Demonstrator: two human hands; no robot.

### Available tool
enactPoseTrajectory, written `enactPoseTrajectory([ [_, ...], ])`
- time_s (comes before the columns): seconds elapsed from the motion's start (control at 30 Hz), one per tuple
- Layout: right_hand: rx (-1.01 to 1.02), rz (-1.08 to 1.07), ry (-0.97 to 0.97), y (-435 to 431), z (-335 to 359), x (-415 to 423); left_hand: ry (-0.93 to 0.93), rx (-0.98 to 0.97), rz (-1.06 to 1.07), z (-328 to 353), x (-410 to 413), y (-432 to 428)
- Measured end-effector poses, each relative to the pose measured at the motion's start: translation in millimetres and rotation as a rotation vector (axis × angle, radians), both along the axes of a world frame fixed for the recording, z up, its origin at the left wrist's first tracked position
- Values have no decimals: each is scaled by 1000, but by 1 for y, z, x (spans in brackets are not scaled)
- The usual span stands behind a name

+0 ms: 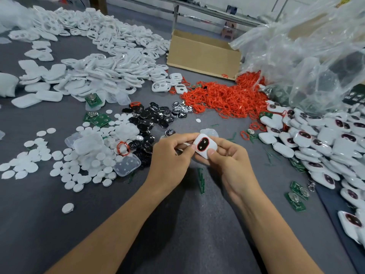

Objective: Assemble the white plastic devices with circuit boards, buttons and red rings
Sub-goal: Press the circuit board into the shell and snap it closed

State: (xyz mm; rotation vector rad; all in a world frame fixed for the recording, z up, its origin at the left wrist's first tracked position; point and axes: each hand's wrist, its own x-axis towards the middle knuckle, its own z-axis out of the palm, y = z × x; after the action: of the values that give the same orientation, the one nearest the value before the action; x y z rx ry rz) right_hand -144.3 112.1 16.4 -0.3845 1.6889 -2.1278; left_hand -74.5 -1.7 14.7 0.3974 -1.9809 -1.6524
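**While left grip (169, 155) and right grip (231, 163) pinch one white device (211, 146)**

As we hold the white device over the bench (187, 224), our left grip pinches its left edge between thumb and curled fingers, and our right grip pinches its right side, thumb on the face. A red ring (197, 147) circles its black button (203, 144). Beyond the device lies a heap of red rings (227, 97); right of it, finished devices (316, 139); left of it, white discs (69, 165) and black buttons (154, 117).
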Motion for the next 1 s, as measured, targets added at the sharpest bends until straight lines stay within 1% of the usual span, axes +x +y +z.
enactPoseTrajectory([
  [0.23, 54, -3, -23, 7, 5, -3, 54, -13, -89, 0, 4, 4],
  [0.3, 29, 5, -44, 8, 6, -3, 59, -11, -94, -1, 4, 4],
  [0.47, -89, 84, -92, 2, 5, 0, 49, 66, -9, -2, -1, 0],
  [0.67, 2, 54, -64, 5, 9, -2, 69, 29, -55, 0, 2, 3],
  [0.73, -2, 49, -58, 6, 10, -1, 73, 25, -59, 0, 2, 3],
  [0.87, -29, 75, -64, 2, 10, 2, 63, 81, -19, -2, -1, 0],
  [1.0, -17, 54, -44, 5, 11, 2, 69, 82, -51, -2, 0, 1],
])
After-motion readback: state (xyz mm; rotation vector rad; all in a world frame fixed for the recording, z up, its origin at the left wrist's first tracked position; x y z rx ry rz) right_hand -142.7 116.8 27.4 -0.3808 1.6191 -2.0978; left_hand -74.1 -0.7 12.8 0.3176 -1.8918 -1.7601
